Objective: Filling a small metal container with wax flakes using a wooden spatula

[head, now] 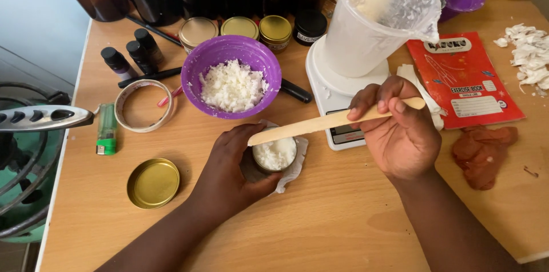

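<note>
my left hand (229, 172) grips the tin (274, 155) of white flakes, right hand (397, 129) clamps the stick (331, 120) over it.

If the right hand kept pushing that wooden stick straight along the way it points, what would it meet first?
The right hand aims the wooden stick leftward and slightly down. Its tip is already over the small tin of white flakes, so probably the flakes, then the left hand cupping it. Height is unclear.

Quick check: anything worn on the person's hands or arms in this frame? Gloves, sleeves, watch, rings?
Nothing worn that shows. The left hand and right hand are bare: no gloves, and no rings visible on the fingers in view. Both forearms are bare down to the frame edge, with no sleeves, watch or bracelet at either wrist. Fingernails look short and unpainted.
</note>
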